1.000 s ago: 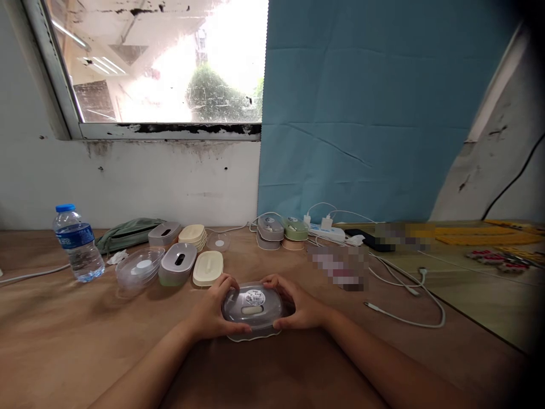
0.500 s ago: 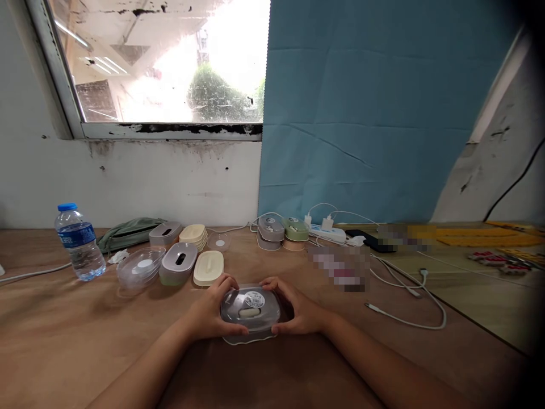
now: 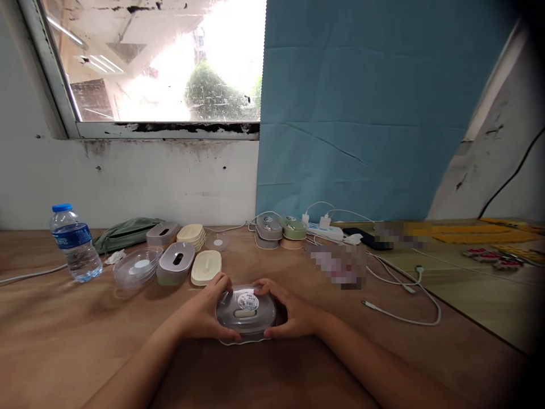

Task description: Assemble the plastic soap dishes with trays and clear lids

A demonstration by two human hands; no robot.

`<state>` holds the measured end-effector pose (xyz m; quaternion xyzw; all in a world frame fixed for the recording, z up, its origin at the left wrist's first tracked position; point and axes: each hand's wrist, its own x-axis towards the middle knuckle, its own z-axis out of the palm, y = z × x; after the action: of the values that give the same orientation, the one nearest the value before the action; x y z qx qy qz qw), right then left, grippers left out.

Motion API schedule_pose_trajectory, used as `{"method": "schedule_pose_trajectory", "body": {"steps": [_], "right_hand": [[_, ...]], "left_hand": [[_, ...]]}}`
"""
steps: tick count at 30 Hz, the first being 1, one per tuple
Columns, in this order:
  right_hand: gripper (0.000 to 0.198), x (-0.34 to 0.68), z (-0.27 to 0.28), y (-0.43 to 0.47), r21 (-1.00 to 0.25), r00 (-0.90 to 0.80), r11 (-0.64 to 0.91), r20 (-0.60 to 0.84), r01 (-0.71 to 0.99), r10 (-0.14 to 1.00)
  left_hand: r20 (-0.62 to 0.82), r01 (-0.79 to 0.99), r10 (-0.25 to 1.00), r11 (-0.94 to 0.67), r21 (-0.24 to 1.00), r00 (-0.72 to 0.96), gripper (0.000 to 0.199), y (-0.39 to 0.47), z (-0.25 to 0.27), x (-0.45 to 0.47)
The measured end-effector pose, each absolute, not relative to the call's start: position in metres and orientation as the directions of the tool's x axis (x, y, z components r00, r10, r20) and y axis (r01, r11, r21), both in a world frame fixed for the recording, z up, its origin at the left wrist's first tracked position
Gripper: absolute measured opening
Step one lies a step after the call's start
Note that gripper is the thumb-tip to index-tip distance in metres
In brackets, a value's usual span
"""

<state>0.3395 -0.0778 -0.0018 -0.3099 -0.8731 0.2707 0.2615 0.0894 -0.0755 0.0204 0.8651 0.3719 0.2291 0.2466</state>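
Note:
An oval grey box under a clear plastic cover [image 3: 251, 325] sits on the brown table in front of me, with a round printed label and a pale oval slot on top. My left hand [image 3: 212, 311] grips its left side, fingers at the far edge and thumb along the near edge. On the opposite side my right hand [image 3: 293, 312] holds it the same way, the thumb at the near right corner. A thin pale edge shows below the cover at the front. Just beyond my left fingers lies a cream oval lid [image 3: 206, 267].
Left of the lid stand a grey-and-green box [image 3: 176, 263], stacked clear covers [image 3: 135, 268] and a water bottle [image 3: 76, 244]. Farther back are stacked cream lids [image 3: 191, 235] and covered boxes [image 3: 269, 227]. White cables [image 3: 402, 322] and a power strip [image 3: 326, 232] lie to the right.
The whole view has shifted slightly, so things appear a little farther left. Both hands keep their hold on the covered box, the thumbs pressed at its near edge.

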Motion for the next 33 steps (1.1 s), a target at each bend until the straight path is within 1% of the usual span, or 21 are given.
{"method": "schedule_pose_trajectory", "body": {"steps": [3,6,9,11,13,15,17,19,21,24,27,30,33], "right_hand": [[0.065,0.337,-0.001,-0.079,-0.642,-0.668,0.642,0.262,0.419,0.697],[0.068,0.336,0.002,-0.080,-0.623,-0.665,0.650,0.265,0.435,0.699],[0.072,0.335,0.008,-0.081,-0.570,-0.650,0.676,0.296,0.468,0.700],[0.077,0.335,0.012,-0.081,-0.525,-0.618,0.670,0.307,0.524,0.724],[0.080,0.334,0.015,-0.082,-0.481,-0.559,0.639,0.320,0.600,0.765],[0.077,0.331,0.015,-0.084,-0.431,-0.476,0.593,0.356,0.680,0.804],[0.070,0.326,0.011,-0.084,-0.364,-0.378,0.528,0.408,0.767,0.831],[0.061,0.320,0.004,-0.082,-0.288,-0.283,0.446,0.466,0.848,0.838],[0.054,0.315,-0.005,-0.077,-0.219,-0.224,0.385,0.525,0.896,0.821],[0.045,0.309,-0.014,-0.064,-0.147,-0.222,0.376,0.595,0.915,0.773],[0.043,0.300,-0.016,-0.045,-0.098,-0.269,0.409,0.613,0.907,0.743],[0.048,0.288,-0.015,-0.023,-0.062,-0.308,0.428,0.602,0.902,0.737],[0.048,0.276,-0.017,0.002,-0.062,-0.285,0.403,0.607,0.913,0.742]], "left_hand": [[0.201,0.536,0.755,-0.601,0.593,0.624,0.064,-0.075,0.019,0.089],[0.213,0.509,0.737,-0.617,0.601,0.642,0.062,-0.073,0.018,0.087],[0.229,0.464,0.702,-0.644,0.609,0.674,0.063,-0.069,0.015,0.085],[0.252,0.457,0.701,-0.653,0.604,0.668,0.063,-0.066,0.013,0.085],[0.302,0.475,0.723,-0.654,0.588,0.621,0.056,-0.064,0.009,0.088],[0.361,0.499,0.744,-0.654,0.569,0.562,0.040,-0.061,0.005,0.091],[0.402,0.528,0.753,-0.654,0.542,0.520,0.030,-0.058,0.002,0.093],[0.431,0.572,0.764,-0.646,0.506,0.481,0.026,-0.055,-0.001,0.094],[0.466,0.631,0.772,-0.628,0.455,0.433,0.023,-0.052,-0.003,0.092],[0.511,0.722,0.781,-0.579,0.379,0.358,0.017,-0.047,-0.003,0.085],[0.531,0.786,0.794,-0.517,0.338,0.294,0.012,-0.042,-0.002,0.079],[0.536,0.814,0.806,-0.475,0.333,0.251,0.011,-0.038,-0.003,0.073],[0.535,0.815,0.811,-0.466,0.345,0.237,0.012,-0.035,-0.005,0.070]]}}
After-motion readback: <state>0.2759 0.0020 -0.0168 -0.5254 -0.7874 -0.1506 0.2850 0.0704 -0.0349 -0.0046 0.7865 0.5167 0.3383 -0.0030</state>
